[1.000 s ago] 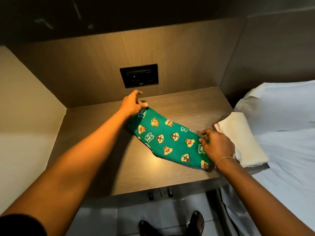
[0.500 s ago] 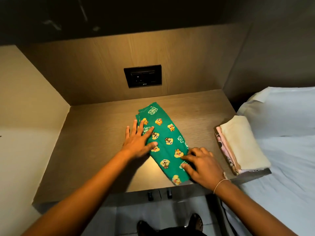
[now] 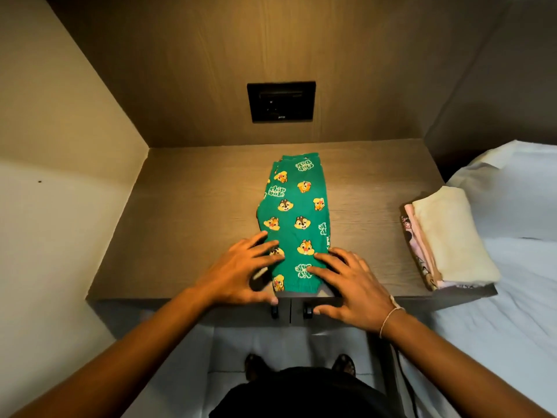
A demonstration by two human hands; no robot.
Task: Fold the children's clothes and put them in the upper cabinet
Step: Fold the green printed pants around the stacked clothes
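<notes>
Green children's trousers (image 3: 294, 218) printed with cartoon chipmunks lie flat and lengthwise on the wooden counter (image 3: 193, 224), folded into one narrow strip. My left hand (image 3: 241, 271) rests flat on the near left edge of the trousers, fingers spread. On the near right edge lies my right hand (image 3: 346, 279), fingers spread, pressing the cloth down. Neither hand grips anything. A stack of folded clothes (image 3: 446, 236), cream on top and pink print below, sits at the counter's right end.
A black socket panel (image 3: 281, 101) is set in the wooden back wall. A beige wall closes the left side. A bed with white sheets (image 3: 512, 267) borders the counter on the right. Two small cabinet knobs (image 3: 307, 310) sit under the counter's front edge.
The trousers were held stretched at an angle, then laid down and turned straight. Both hands moved from the far ends to the near end and now lie flat on it.
</notes>
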